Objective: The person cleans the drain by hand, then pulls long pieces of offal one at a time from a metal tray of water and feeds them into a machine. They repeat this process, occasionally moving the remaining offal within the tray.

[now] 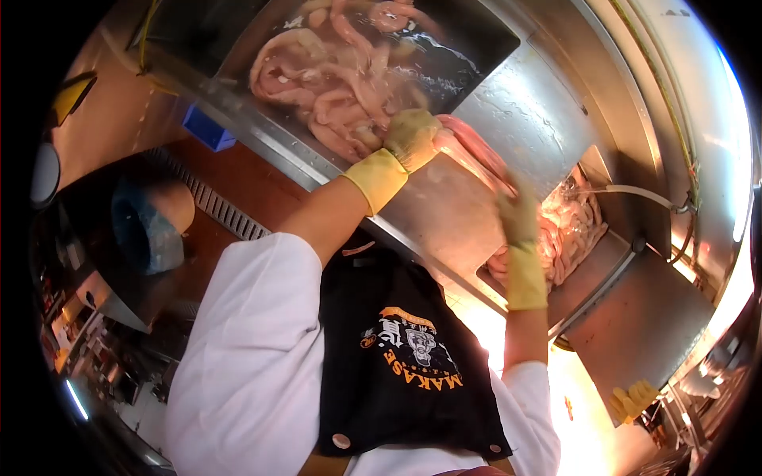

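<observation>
A length of pink intestine (474, 150) stretches between my two hands over the steel counter. My left hand (413, 139), in a yellow rubber glove, is closed round its left end, beside the water-filled basin (496, 38). A heap of pale intestines (325, 79) lies in that basin. My right hand (517, 213), also gloved and smeared by motion, grips the stretch's other end; its fingertips are hard to make out. Just beyond my right hand, more intestines (573, 230) are piled in a second sink.
A pale hose (635, 193) reaches over the right sink. Yellow gloves (633, 399) hang at the lower right of a steel panel (647, 325). To the left are a blue crate (208, 128), a floor drain grate (210, 194) and a bin with a blue liner (147, 226).
</observation>
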A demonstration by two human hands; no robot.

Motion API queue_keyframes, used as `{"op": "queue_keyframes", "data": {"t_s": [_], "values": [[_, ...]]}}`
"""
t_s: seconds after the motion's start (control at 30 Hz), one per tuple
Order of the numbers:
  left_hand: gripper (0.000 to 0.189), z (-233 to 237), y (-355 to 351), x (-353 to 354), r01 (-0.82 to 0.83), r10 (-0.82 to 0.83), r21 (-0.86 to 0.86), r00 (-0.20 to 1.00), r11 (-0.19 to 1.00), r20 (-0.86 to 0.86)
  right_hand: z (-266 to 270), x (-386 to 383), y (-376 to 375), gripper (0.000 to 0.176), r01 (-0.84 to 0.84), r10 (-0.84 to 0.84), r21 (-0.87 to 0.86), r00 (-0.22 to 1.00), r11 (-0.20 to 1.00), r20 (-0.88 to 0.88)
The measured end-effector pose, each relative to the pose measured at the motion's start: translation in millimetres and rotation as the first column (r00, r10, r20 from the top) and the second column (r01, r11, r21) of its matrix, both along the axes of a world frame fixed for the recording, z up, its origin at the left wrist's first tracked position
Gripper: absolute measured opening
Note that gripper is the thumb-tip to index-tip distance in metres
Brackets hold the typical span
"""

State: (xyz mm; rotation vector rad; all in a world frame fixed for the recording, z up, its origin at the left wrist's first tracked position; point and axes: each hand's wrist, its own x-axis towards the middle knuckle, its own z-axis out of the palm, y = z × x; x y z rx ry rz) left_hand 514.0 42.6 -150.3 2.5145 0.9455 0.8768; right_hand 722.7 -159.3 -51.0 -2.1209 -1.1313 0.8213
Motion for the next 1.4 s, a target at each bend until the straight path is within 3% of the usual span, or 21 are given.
{"op": "queue_keyframes", "data": {"t_s": [0.07, 0.17, 0.23, 0.27, 0.33, 0.4, 0.5, 0.57, 0.67, 0.7, 0.8, 0.9, 0.97, 1.0, 1.03, 1.07, 1.1, 1.13, 1.2, 1.33, 1.4], "values": [[0.016, 34, 4, -2, 0.056, -0.058, -0.048, 0.998, 0.997, -0.031, -11, -61, 70, 0.046, -0.241, 0.223, 0.240, 0.970, 0.940, 0.101], [0.018, 51, 8, -6, 0.145, -0.151, -0.079, 0.986, 0.986, -0.074, 9, -100, 126, 0.038, -0.113, 0.101, 0.080, 0.984, 0.990, 0.147], [0.018, 46, 1, -1, 0.193, -0.197, -0.063, 0.978, 0.979, -0.074, 36, -93, 129, 0.036, -0.035, 0.049, -0.352, 0.998, 0.935, 0.032], [0.019, 43, 0, 1, 0.159, -0.161, -0.034, 0.983, 0.987, -0.085, 34, -85, 116, 0.036, -0.016, 0.032, -0.356, 0.999, 0.934, 0.039], [0.023, 34, 3, 1, 0.059, -0.053, 0.041, 0.991, 0.997, -0.120, 16, -60, 79, 0.032, -0.185, 0.287, -0.443, 0.942, 0.877, 0.173], [0.025, 24, 3, 2, 0.046, -0.045, 0.011, 0.993, 0.999, -0.106, -27, -8, 8, 0.032, -0.135, 0.213, -0.287, 0.942, 0.948, 0.259], [0.026, 28, 2, -1, 0.028, -0.029, -0.004, 0.995, 1.000, -0.096, -20, 75, -94, 0.023, 0.169, -0.063, -0.455, 0.969, 0.874, 0.239], [0.025, 27, 0, 1, 0.018, -0.015, 0.025, 0.995, 1.000, -0.098, -65, 173, -208, 0.016, -0.119, 0.635, -0.692, 0.532, 0.712, 0.560], [0.022, 19, 3, 3, -0.042, 0.048, 0.043, 0.988, 0.998, -0.144, -11, 226, -279, 0.033, 0.285, 0.654, -0.877, 0.585, 0.388, 0.479], [0.021, 20, 3, 4, -0.034, 0.037, 0.040, 0.996, 0.999, -0.078, 24, 234, -296, 0.044, 0.317, 0.420, -0.898, 0.801, 0.305, 0.425], [0.018, 21, -1, -10, -0.031, 0.031, 0.008, 0.999, 0.999, -0.037, 1, 300, -384, 0.050, 0.301, 0.493, -0.917, 0.776, 0.261, 0.395], [0.015, 17, 0, 1, -0.021, 0.021, -0.029, 1.000, 0.999, -0.023, 10, 257, -286, 0.048, 0.439, -0.104, -0.582, 0.849, 0.685, 0.519], [0.015, 9, 1, -1, 0.024, -0.023, -0.063, 1.000, 0.998, 0.020, 51, 134, -138, 0.047, 0.601, -0.606, -0.106, 0.795, 0.792, -0.026], [0.015, 14, 1, 0, 0.034, -0.033, -0.061, 0.999, 0.998, 0.026, 13, 133, -122, 0.050, 0.340, -0.329, -0.170, 0.940, 0.925, 0.090], [0.015, 20, 0, 1, 0.024, -0.020, -0.081, 0.998, 0.996, 0.057, 24, 68, -60, 0.050, 0.371, -0.395, -0.150, 0.900, 0.916, -0.184], [0.015, 26, -1, 1, 0.010, -0.002, -0.101, 0.996, 0.995, 0.085, -6, 37, -31, 0.049, 0.143, -0.149, -0.104, 0.988, 0.984, -0.049], [0.015, 30, -1, 0, 0.007, 0.001, -0.096, 0.996, 0.995, 0.084, 17, -14, 21, 0.045, 0.022, -0.035, -0.069, 0.982, 0.997, -0.184], [0.014, 34, 1, -2, 0.024, -0.017, -0.123, 0.998, 0.992, 0.053, -14, -35, 53, 0.042, -0.270, 0.263, 0.123, 0.962, 0.955, 0.071], [0.013, 36, 2, -5, 0.014, -0.013, -0.147, 1.000, 0.989, 0.006, 15, -86, 105, 0.038, -0.234, 0.258, -0.298, 0.965, 0.925, 0.043], [0.011, 21, 1, -4, 0.022, -0.030, -0.132, 0.997, 0.991, -0.064, -9, -71, 82, 0.036, -0.153, 0.195, -0.302, 0.974, 0.941, 0.116], [0.019, 14, 1, 3, -0.040, 0.044, 0.090, 0.998, 0.995, -0.043, -30, -20, 41, 0.031, -0.039, 0.057, -0.290, 0.997, 0.956, 0.053]]}}
